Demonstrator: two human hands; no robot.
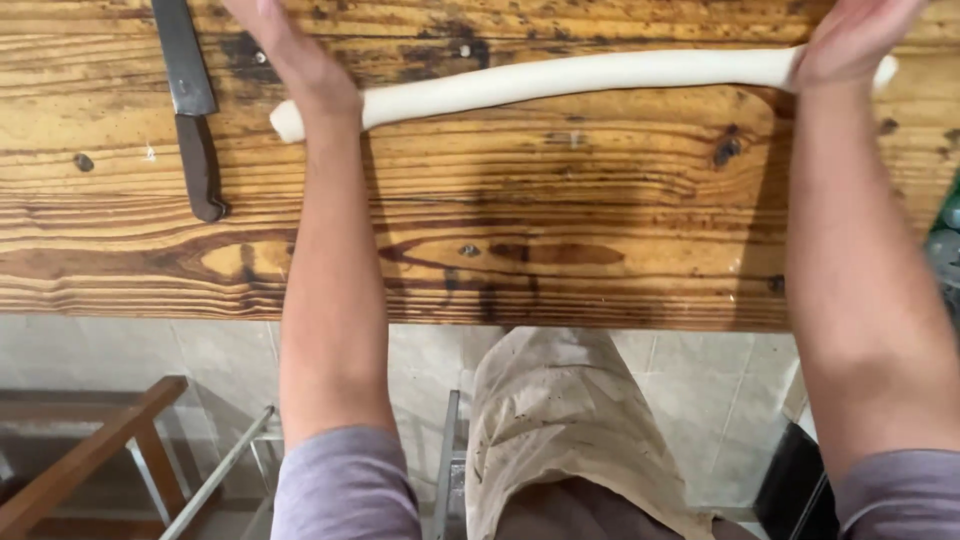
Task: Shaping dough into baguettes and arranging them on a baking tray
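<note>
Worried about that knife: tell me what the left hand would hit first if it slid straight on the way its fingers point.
Likely nothing: the left hand lies on the dough rope, fingers aimed up-left across the wooden table. The knife lies off to its left.

Both hands (300, 55) (850, 40) flat, arms outstretched

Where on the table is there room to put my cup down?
The table is bare between the dough and its near edge, between both arms. There's a smaller patch between the knife and the left hand. It's crowded along the dough, where the right hand also presses.
</note>
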